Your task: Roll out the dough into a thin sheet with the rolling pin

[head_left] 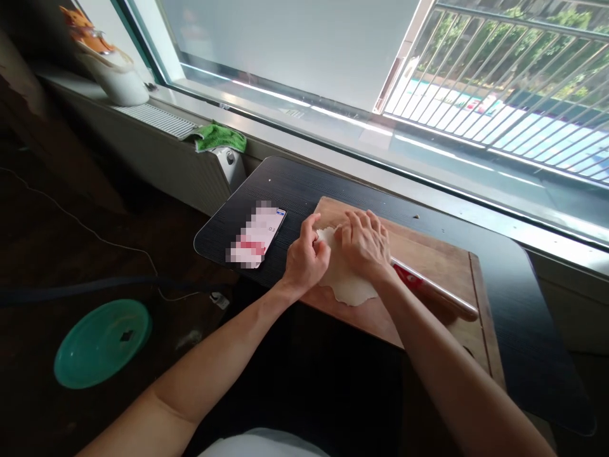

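Note:
A thin, pale sheet of dough point(349, 280) with a wavy edge lies on a wooden cutting board point(431, 260). At its left edge is my left hand point(307, 257), fingers curled in and thumb bent against the dough; the fingertips are partly hidden. My right hand point(365, 244) rests palm down over the upper right part of the sheet, its fingers stretched out and hiding that area. Just right of this hand, a rolling pin point(442, 293) with a red label lies slantwise on the board, its near part partly behind my right forearm.
Left of the board, a phone point(259, 238) lies on the dark table point(516, 298). A radiator point(190, 162) carries a green cloth point(219, 136) and a white pot point(121, 79) beneath the window. On the floor are a teal basin point(102, 346) and a white cable point(118, 244).

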The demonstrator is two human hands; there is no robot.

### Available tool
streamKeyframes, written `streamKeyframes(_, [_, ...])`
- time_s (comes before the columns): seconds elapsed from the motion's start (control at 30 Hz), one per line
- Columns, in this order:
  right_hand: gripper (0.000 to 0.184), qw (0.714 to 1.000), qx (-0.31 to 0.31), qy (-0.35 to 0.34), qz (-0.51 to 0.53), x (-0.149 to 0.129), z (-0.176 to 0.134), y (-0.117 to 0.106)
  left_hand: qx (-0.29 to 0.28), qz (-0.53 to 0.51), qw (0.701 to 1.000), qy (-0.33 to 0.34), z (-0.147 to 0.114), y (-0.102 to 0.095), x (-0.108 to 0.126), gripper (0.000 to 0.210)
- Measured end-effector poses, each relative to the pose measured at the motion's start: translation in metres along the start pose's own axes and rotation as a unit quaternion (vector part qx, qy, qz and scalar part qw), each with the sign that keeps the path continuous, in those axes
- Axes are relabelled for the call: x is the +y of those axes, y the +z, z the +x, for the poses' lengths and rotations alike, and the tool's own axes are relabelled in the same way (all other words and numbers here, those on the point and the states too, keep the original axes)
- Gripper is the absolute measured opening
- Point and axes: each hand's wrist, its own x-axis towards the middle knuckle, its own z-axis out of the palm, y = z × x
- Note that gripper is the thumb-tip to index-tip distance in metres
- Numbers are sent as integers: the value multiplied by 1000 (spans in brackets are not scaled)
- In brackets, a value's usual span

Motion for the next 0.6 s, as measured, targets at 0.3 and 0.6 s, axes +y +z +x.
streamKeyframes(0.3, [53, 1000, 8, 20, -8, -1, 3, 4, 13, -9, 1000, 1, -2, 0, 1, 55])
streamKeyframes(0.6, [50, 990, 88, 99, -54, 25, 47, -17, -31, -27, 990, -132, 22, -7, 5, 64])
